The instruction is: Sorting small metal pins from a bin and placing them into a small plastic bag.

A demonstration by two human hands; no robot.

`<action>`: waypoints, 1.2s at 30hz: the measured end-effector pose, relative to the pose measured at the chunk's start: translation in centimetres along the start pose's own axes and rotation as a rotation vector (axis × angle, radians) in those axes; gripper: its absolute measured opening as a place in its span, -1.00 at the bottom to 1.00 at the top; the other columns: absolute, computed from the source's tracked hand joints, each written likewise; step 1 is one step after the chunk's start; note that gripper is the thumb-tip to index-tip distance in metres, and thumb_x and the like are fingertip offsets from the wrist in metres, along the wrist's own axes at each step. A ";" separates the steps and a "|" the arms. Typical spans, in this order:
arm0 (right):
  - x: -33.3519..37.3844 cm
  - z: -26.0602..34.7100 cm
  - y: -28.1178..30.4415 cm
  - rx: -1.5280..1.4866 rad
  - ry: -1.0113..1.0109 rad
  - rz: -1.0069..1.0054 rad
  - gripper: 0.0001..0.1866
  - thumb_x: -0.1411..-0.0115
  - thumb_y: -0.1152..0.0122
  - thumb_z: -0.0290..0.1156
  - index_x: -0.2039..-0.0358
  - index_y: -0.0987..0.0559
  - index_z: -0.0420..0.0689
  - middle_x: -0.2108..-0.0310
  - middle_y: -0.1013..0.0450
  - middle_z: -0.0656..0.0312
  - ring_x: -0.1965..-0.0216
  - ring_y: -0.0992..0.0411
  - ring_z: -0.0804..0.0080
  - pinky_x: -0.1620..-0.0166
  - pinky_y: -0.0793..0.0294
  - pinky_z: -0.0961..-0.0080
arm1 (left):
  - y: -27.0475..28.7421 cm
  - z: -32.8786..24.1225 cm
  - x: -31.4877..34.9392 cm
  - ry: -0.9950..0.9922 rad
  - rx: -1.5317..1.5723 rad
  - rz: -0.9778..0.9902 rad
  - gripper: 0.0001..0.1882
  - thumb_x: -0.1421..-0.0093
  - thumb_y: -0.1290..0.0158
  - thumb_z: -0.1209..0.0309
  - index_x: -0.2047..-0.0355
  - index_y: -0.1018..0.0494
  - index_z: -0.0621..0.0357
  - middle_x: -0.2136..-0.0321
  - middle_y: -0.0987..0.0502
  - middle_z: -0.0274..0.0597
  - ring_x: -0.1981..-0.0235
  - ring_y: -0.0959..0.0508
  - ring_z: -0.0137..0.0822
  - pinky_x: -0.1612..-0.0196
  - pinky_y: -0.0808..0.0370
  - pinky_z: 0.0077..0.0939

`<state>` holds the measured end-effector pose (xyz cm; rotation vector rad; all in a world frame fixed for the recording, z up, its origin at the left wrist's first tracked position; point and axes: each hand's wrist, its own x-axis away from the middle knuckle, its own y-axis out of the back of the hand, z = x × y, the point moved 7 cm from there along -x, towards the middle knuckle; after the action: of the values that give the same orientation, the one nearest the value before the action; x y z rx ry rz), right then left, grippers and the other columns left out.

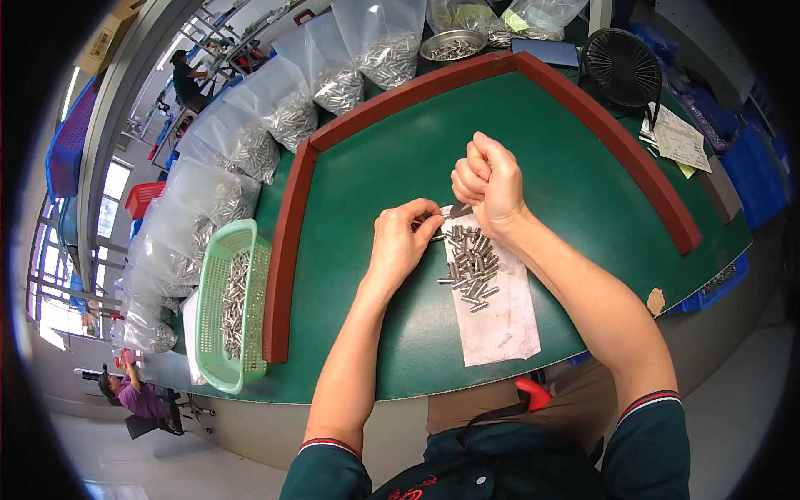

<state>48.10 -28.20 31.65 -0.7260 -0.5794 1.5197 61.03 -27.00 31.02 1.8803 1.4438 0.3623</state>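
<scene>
My left hand (403, 243) is closed in a pinch, with a small metal pin (417, 224) partly showing between thumb and fingers. To its right, my right hand (493, 185) makes a fist around a knife, whose handle is hidden. Only the short dark blade (458, 211) shows, pointing down and left toward the left fingertips. Just below both hands lies a loose heap of short silvery metal pins (472, 262). They rest on a stained whitish paper sheet (498, 337), and a few stick out past its left edge.
Dark red wooden rails (293, 250) border the green tabletop (367, 158). Outside the left rail stands a pale green basket (213, 287) of pins. Clear bags of metal parts (292, 117) line the far left. A metal bowl (453, 45), black fan (621, 67) and papers (679, 137) sit farther back.
</scene>
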 end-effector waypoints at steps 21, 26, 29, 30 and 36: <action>0.0 -0.5 -1.3 0.134 0.081 0.029 -0.55 -0.21 0.25 -0.26 0.82 -0.05 -0.01 0.90 0.07 0.41 0.84 0.20 0.65 0.74 0.22 0.61 | 0.1 -0.1 0.0 0.017 0.020 -0.029 -0.87 0.04 -0.09 0.47 0.50 -0.48 0.31 0.64 -0.49 -0.04 0.59 -0.51 -0.25 0.45 -0.42 -0.44; 0.1 -0.7 -0.6 0.085 0.029 0.030 -0.55 -0.23 0.28 -0.24 0.81 -0.04 0.00 0.90 0.08 0.41 0.84 0.21 0.64 0.73 0.21 0.62 | 0.5 3.0 0.3 0.363 1.083 0.067 -0.87 -0.14 -0.02 0.39 0.39 -0.38 0.20 0.57 -0.38 -0.33 0.68 -0.17 -0.61 0.62 -0.13 -0.77; 0.1 -0.7 -0.5 0.102 0.025 0.037 -0.55 -0.23 0.28 -0.24 0.81 -0.04 0.00 0.90 0.09 0.41 0.84 0.21 0.64 0.73 0.22 0.62 | -0.2 3.3 1.4 0.484 1.778 0.192 -0.90 -0.17 0.05 0.48 0.33 -0.35 0.25 0.43 -0.35 -0.23 0.59 -0.17 -0.58 0.58 -0.15 -0.77; 0.2 -0.6 -0.5 0.105 0.027 0.037 -0.55 -0.23 0.28 -0.25 0.81 -0.04 0.01 0.90 0.09 0.41 0.83 0.21 0.64 0.73 0.22 0.62 | -0.2 3.5 1.4 0.478 1.780 0.183 -0.90 -0.17 0.05 0.48 0.33 -0.35 0.25 0.43 -0.35 -0.23 0.59 -0.17 -0.58 0.58 -0.15 -0.77; 0.0 -0.5 -0.6 0.095 0.012 0.018 -0.55 -0.23 0.28 -0.26 0.81 -0.03 0.01 0.90 0.12 0.43 0.83 0.21 0.64 0.74 0.22 0.61 | -0.1 4.5 1.3 0.490 1.695 0.167 -0.77 -0.15 0.02 0.47 0.19 -0.35 0.30 0.46 -0.41 -0.24 0.61 -0.24 -0.58 0.58 -0.21 -0.77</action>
<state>48.84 -28.15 31.79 -0.6677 -0.4896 1.5481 64.15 -27.46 27.55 3.3551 2.1874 -0.6500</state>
